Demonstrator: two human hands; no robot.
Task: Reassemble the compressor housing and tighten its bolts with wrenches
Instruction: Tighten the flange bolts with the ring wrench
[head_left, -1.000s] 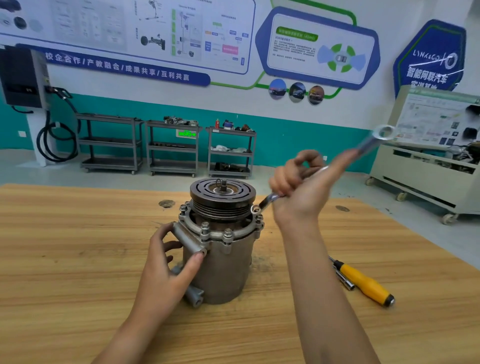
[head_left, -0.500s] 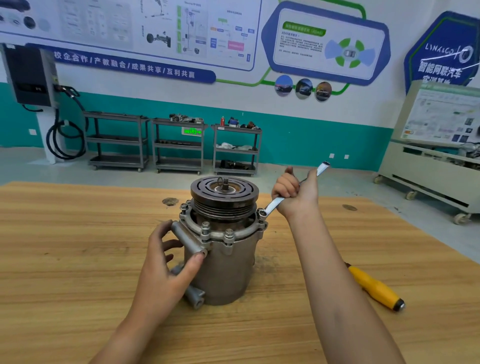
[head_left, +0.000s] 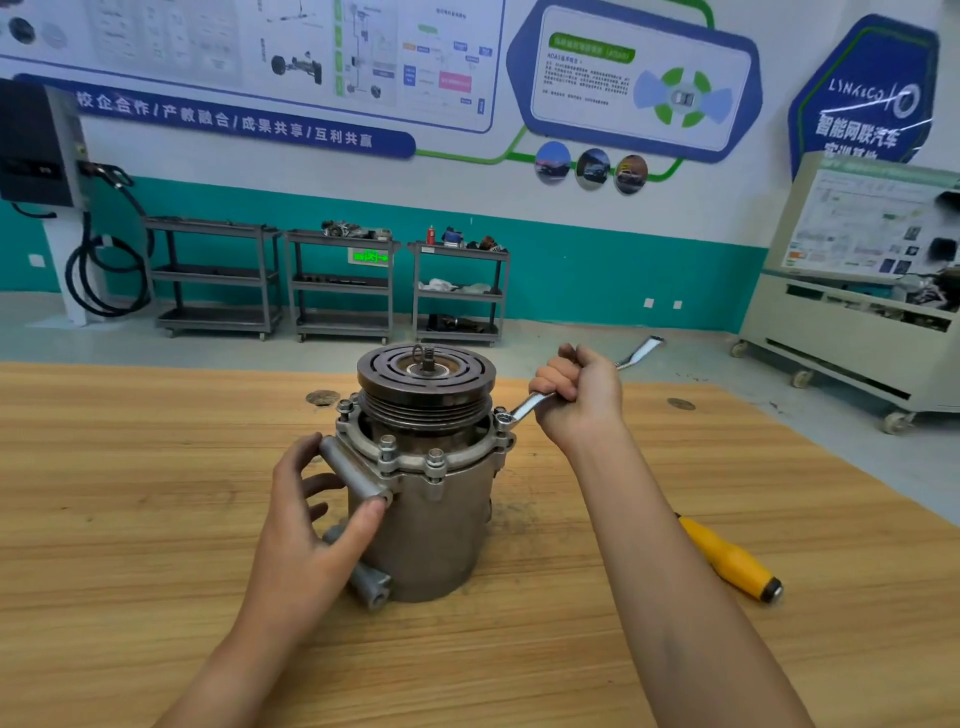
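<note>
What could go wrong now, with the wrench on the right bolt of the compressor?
1. The wrench, gripped by the right hand, sits tilted on the bolt; it might slip, and knuckles could hit the pulley.
2. Only the left hand steadies the upright compressor; a hard pull may turn or tip it.

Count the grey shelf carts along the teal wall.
3. The left cart stands beside the coiled black hose, the middle cart before a green sign, and the right cart carries a red bottle. None seems hidden.
</note>
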